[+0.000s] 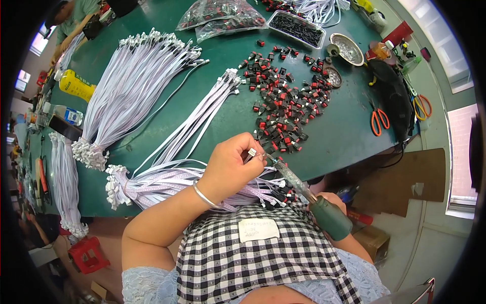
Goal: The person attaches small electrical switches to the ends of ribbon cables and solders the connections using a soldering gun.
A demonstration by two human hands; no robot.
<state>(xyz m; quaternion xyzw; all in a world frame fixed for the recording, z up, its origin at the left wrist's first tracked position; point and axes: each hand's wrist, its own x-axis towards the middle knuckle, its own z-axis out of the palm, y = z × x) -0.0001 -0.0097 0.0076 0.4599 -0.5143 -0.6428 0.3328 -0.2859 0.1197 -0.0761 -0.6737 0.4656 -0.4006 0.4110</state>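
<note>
Head view of a green worktable [344, 131] with wiring parts spread across it. At the near edge the left hand [230, 164] is curled closed, its thumb and fingertips pinching a small white connector [252, 151] on the end of a flat ribbon cable. The right hand [331, 202] sits lower, just off the near edge, mostly hidden behind the dark green handle it grips; this soldering iron [298, 185] slants up and left so that its tip meets the white connector. Under both hands a bundle of white ribbon cables [167, 180] lies along the near edge, connector ends bunched to the left. A second bundle [131, 91] fans across the left half of the table toward the far edge. A loose pile of small black-and-red parts [283, 101] covers the middle, well apart from the hands. Orange-handled scissors [379, 120] lie near the right edge. A clear tray of black parts [297, 28] and a round metal dish [348, 48] stand by the far right corner. A yellow bottle [76, 85] rests at the left edge. A checked cloth [253, 258] with a white label covers the person's lap.
</note>
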